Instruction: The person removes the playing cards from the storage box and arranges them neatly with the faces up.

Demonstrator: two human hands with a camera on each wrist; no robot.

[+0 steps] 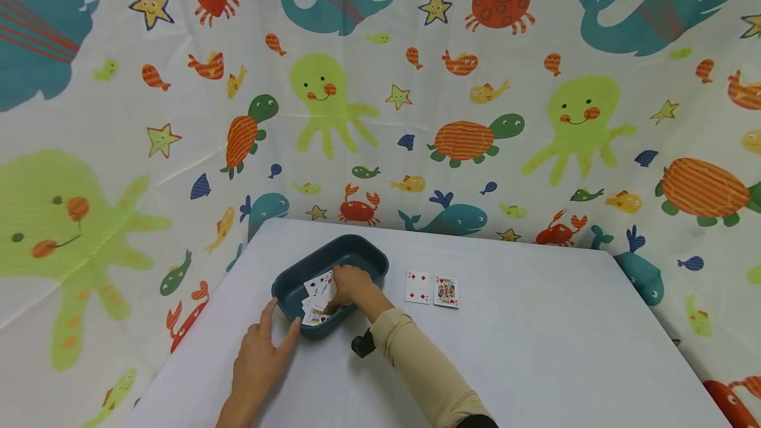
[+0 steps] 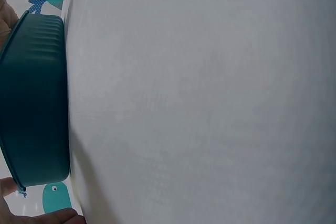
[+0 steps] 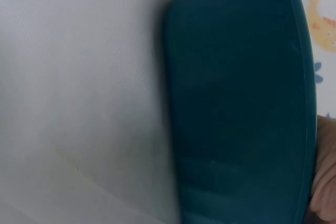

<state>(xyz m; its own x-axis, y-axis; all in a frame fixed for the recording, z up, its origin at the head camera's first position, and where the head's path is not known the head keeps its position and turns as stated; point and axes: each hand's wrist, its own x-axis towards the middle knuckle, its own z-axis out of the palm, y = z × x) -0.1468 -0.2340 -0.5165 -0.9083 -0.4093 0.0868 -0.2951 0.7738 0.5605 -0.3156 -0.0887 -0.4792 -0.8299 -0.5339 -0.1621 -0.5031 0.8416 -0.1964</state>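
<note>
A dark teal plastic tub [image 1: 357, 243] stands on the white table, with several loose playing cards [image 1: 314, 302] overlapping inside it. My right hand [image 1: 352, 286] reaches over the tub's near right side, fingers down among the cards; whether they pinch any is hidden. At the tub's near left corner, my left hand [image 1: 261, 355] has its thumb and forefinger spread, the tips at or against the wall. In the left wrist view, the tub's side [image 2: 34, 98] rises above the left fingers [image 2: 52, 217]. The right wrist view shows the tub wall [image 3: 236, 93] close up.
Right of the tub, a four of diamonds [image 1: 417, 287] and a red face card [image 1: 446, 291] lie face up side by side. Behind the table [image 1: 535, 335] hangs a cloth [image 1: 380, 124] printed with sea animals. A black wrist device [image 1: 362, 344] sits by the right cuff.
</note>
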